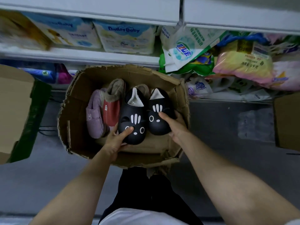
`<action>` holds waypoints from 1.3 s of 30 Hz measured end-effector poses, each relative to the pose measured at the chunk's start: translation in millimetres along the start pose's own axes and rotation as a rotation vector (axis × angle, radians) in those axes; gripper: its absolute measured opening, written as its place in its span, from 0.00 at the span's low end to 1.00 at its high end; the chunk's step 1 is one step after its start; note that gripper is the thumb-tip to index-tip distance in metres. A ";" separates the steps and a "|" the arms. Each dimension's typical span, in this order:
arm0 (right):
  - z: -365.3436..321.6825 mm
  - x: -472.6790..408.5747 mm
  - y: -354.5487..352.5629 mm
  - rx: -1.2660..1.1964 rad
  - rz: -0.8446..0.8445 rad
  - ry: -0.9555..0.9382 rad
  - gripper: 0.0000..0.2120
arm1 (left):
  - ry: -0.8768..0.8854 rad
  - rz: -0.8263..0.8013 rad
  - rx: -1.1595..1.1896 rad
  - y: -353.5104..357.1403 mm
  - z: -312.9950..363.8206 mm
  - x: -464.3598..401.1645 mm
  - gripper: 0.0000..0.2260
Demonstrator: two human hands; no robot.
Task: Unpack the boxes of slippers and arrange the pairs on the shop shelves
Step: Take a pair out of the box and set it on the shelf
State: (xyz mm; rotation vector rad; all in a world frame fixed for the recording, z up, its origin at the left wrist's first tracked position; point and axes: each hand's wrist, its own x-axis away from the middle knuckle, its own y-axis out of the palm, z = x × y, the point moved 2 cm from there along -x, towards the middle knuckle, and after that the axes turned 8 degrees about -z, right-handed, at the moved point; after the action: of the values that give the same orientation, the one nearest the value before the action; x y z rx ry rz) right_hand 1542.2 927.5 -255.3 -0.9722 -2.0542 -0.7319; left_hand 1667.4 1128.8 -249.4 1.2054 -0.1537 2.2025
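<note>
A torn cardboard box (78, 111) stands open on the floor in front of me. Over its middle are two black slippers with white cat faces. My left hand (116, 140) grips the toe of the left black slipper (132, 117), thumb on its face. My right hand (174, 125) grips the right black slipper (156, 111) from its right side, thumb on top. Deeper in the box lie a purple plush slipper (95, 114) and a red slipper with a brown fur lining (112, 106), both at the left.
White shop shelves (90, 56) run across the top, holding baby-product packs (126, 38) and heaps of bagged goods (240, 62). Another cardboard box (14, 111) stands at the left edge and one more box (287, 120) at the right. Grey floor surrounds the box.
</note>
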 end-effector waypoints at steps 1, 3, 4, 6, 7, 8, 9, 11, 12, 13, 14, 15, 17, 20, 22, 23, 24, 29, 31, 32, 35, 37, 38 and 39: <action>-5.0 8.6 0.6 0.031 -0.003 -0.038 0.37 | 0.007 0.008 0.024 3.1 0.5 10.4 0.20; -14.2 24.5 0.5 0.068 -0.002 -0.104 0.45 | 0.045 0.013 0.060 9.1 4.6 30.0 0.20; -19.6 32.8 0.1 0.083 0.000 -0.141 0.48 | 0.076 0.007 0.061 11.7 7.9 38.7 0.20; -33.0 51.1 -2.1 0.124 -0.009 -0.251 0.45 | 0.149 -0.017 0.053 17.0 19.0 57.1 0.22; -41.8 61.2 -3.4 0.129 -0.021 -0.301 0.39 | 0.190 -0.032 0.056 19.2 26.4 66.2 0.24; -51.3 71.8 -4.2 0.122 -0.044 -0.346 0.34 | 0.228 -0.049 0.066 21.0 34.4 75.0 0.28; -61.4 81.8 -4.8 0.108 -0.073 -0.393 0.31 | 0.265 -0.068 0.070 23.6 43.2 84.3 0.32; -82.5 101.7 -5.5 0.071 -0.139 -0.485 0.30 | 0.347 -0.097 0.065 28.9 63.2 101.8 0.35; -93.3 112.0 -4.3 0.054 -0.164 -0.527 0.33 | 0.385 -0.110 0.069 32.4 74.1 110.4 0.34; -104.6 122.4 -2.1 0.039 -0.186 -0.570 0.36 | 0.417 -0.123 0.076 35.8 84.4 117.9 0.33; -115.8 132.7 0.1 0.028 -0.207 -0.613 0.39 | 0.445 -0.131 0.075 39.9 95.2 125.5 0.33; -127.1 142.5 2.6 0.014 -0.231 -0.656 0.41 | 0.478 -0.137 0.068 44.5 106.9 134.0 0.32; -149.0 163.2 9.1 0.009 -0.287 -0.732 0.41 | 0.552 -0.153 0.051 51.4 129.0 147.5 0.30; -179.6 190.7 19.2 0.008 -0.341 -0.827 0.39 | 0.633 -0.179 0.043 61.2 160.5 165.8 0.32; -198.9 207.3 27.2 -0.008 -0.357 -0.882 0.39 | 0.685 -0.203 0.048 66.4 180.8 176.3 0.34; -208.2 214.2 31.2 -0.020 -0.361 -0.908 0.39 | 0.712 -0.214 0.036 68.6 191.3 181.2 0.35; -217.3 221.3 35.1 -0.036 -0.365 -0.932 0.38 | 0.735 -0.225 0.020 70.8 201.8 186.3 0.35; -261.6 245.6 50.1 -0.072 -0.403 -1.077 0.41 | 0.821 -0.244 -0.039 82.6 258.9 207.2 0.32; -279.2 250.2 55.3 -0.083 -0.404 -1.126 0.39 | 0.839 -0.243 -0.050 88.5 286.3 210.5 0.27; -287.5 252.0 57.8 -0.095 -0.403 -1.142 0.36 | 0.841 -0.246 -0.057 92.2 300.4 211.0 0.25; -307.8 254.4 62.5 -0.119 -0.405 -1.191 0.32 | 0.849 -0.247 -0.086 105.3 342.2 210.4 0.24; -318.2 255.1 64.4 -0.128 -0.391 -1.220 0.31 | 0.862 -0.244 -0.111 117.1 368.9 206.8 0.21; -322.5 255.3 64.9 -0.132 -0.384 -1.225 0.31 | 0.861 -0.240 -0.116 123.3 381.2 204.3 0.20; -326.4 255.2 65.0 -0.132 -0.377 -1.229 0.31 | 0.854 -0.234 -0.110 129.5 392.4 201.6 0.19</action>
State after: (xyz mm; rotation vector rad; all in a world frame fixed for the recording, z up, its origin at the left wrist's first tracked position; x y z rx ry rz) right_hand 1604.2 824.4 146.5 -1.2958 -3.3489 -0.4657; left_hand 1798.5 969.3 161.4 0.1443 0.2049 2.2598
